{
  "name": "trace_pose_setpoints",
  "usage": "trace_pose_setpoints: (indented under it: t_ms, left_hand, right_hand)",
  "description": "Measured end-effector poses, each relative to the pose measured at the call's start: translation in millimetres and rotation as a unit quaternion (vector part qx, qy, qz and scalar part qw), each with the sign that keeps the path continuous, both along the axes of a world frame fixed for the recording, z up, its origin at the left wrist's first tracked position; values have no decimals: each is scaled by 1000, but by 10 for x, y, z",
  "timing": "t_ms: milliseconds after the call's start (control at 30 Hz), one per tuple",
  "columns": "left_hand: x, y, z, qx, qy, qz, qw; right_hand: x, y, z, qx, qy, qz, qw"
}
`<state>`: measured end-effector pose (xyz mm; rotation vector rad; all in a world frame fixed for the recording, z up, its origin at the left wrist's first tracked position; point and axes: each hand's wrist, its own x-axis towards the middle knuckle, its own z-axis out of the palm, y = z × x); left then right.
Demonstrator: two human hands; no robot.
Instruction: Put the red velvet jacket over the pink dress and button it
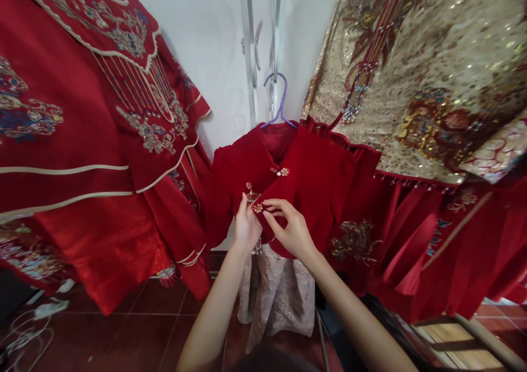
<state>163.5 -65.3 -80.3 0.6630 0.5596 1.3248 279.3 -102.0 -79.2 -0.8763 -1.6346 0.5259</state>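
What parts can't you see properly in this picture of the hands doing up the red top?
- Head view: the clasp is tiny and half covered by the right hand's fingertips, so fastened or not is unclear.
- The left hand's fingertips are tucked behind the red jacket.
- The purple hanger disappears inside the collar.
- The pale skirt is partly hidden behind both arms.

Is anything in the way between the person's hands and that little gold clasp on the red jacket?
Nothing visible is. Both the left hand and the right hand are already at the gold clasp on the front of the red jacket, fingers touching it. The neighbouring embroidered robes hang off to the sides.
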Motion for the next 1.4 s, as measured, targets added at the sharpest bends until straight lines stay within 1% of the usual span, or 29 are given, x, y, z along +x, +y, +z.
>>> trace_pose_setpoints:
  t_ms: [100, 167, 267, 400, 467, 567, 633, 700, 767, 833, 967, 1200, 1400]
  left_hand:
    - [-93, 15, -159, -5, 60, 71, 996]
    - [-126, 25, -235, -1, 97, 121, 988]
    - [-131, 42, -290, 29, 136, 161, 977]
    - [-116, 97, -301, 58, 164, 172, 970]
    - [-123, 136, -293, 77, 190, 189, 960]
    - [-155, 204, -279, 131, 252, 264, 922]
    - [-182, 256, -281, 160, 279, 295, 900]
    - [-203, 309, -294, 176, 288, 284, 898]
    - [-210, 356, -313, 182, 287, 261, 904]
    - [-203, 391, -328, 180, 278, 252, 909]
    - [-187, 423, -330, 174, 264, 261, 912]
    - [-214, 435, -282, 169, 263, 267, 912]
    - [-238, 444, -265, 170, 289, 277, 900]
  right_hand:
    - [-59, 112, -104, -6, 6, -89, 996]
    - [-102, 165, -154, -24, 21, -113, 993]
    - [-150, 213, -189, -52, 50, -100, 992]
    - [-168, 283, -190, -87, 99, -67, 989]
    - [-157, 343, -196, -106, 128, -40, 985]
    - [-118, 461, -218, -118, 150, -22, 981]
    - [-88, 542, -230, -114, 152, -23, 982]
    - [-68, 615, -232, -104, 147, -25, 983]
    - [-69, 675, -225, -95, 136, -29, 986]
    - [-89, 724, -211, -86, 125, -32, 988]
    - [-150, 797, -178, -69, 112, -41, 990]
    - [-196, 847, -142, -49, 93, -52, 993]
    - [-196, 831, -122, -35, 92, -40, 994]
